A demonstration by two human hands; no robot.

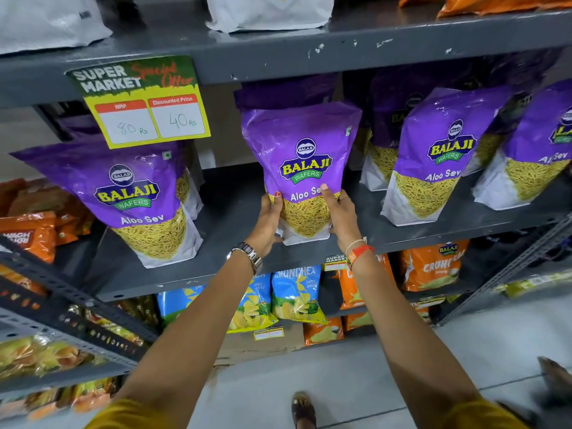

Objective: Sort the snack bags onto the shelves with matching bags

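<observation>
A purple Balaji Aloo Sev bag [301,156] stands upright at the front of the grey middle shelf [235,212]. My left hand [268,221] grips its lower left side and my right hand [342,216] grips its lower right side. Matching purple Aloo Sev bags stand on the same shelf: one to the left [136,193], one to the right [436,159], another at the far right [538,156]. More purple bags sit behind them.
A yellow price tag [145,103] hangs from the upper shelf edge [340,54]. White bags [269,10] sit above. Blue chip bags [297,292] and orange bags [430,267] fill the shelf below. Orange packets [34,233] are on a side rack at left. The floor [340,376] is grey tile.
</observation>
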